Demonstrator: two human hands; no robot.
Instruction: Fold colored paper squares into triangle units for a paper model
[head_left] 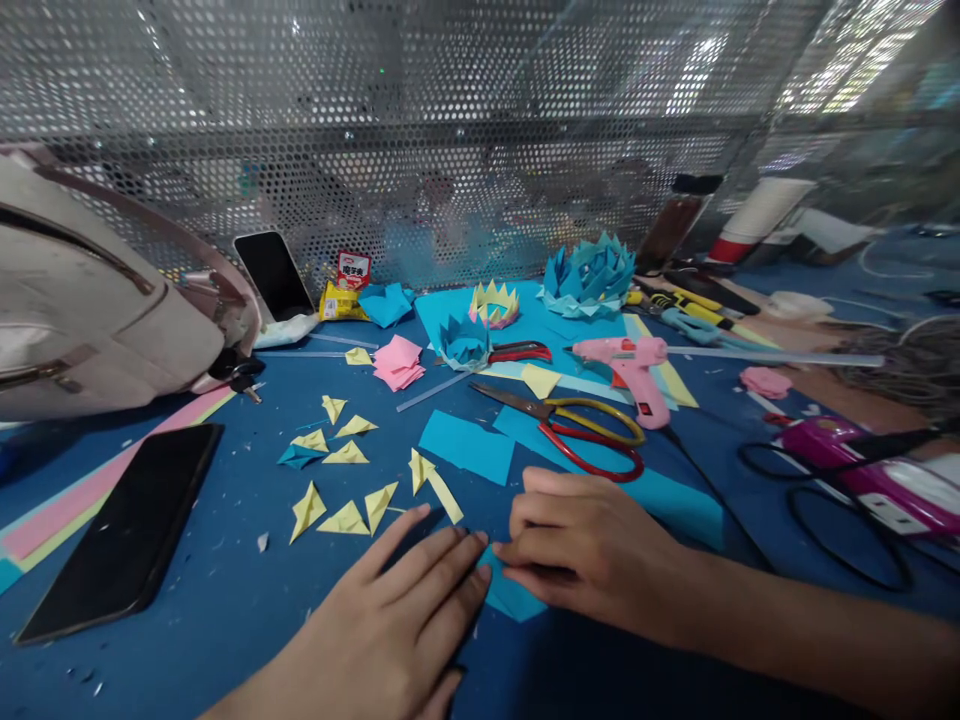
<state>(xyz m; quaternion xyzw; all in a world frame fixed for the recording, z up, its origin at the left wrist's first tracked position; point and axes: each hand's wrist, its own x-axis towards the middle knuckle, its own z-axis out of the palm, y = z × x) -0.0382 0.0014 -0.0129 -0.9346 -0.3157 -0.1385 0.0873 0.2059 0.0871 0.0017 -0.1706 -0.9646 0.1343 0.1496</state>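
A small piece of blue paper (517, 598) lies on the table between my hands, partly covered by my fingers. My left hand (405, 605) is spread flat with its fingertips at the paper's left edge. Curled fingers of my right hand (585, 545) pinch the paper's upper edge. Just beyond are a cut blue rectangle (466, 446) and a longer blue strip (675, 508). Several folded yellow paper pieces (346, 519) and one folded blue piece (298, 456) are scattered ahead of my left hand. Scissors with red and yellow handles (592, 425) rest on the blue paper.
A pink glue gun (634, 370) stands at right with its cord trailing. Paper lotus flowers (589, 278) sit at the back. A phone (127, 530) and a pale bag (90, 300) are at left, a purple power strip (862, 470) at right. Perforated metal panels (420, 90) close the back.
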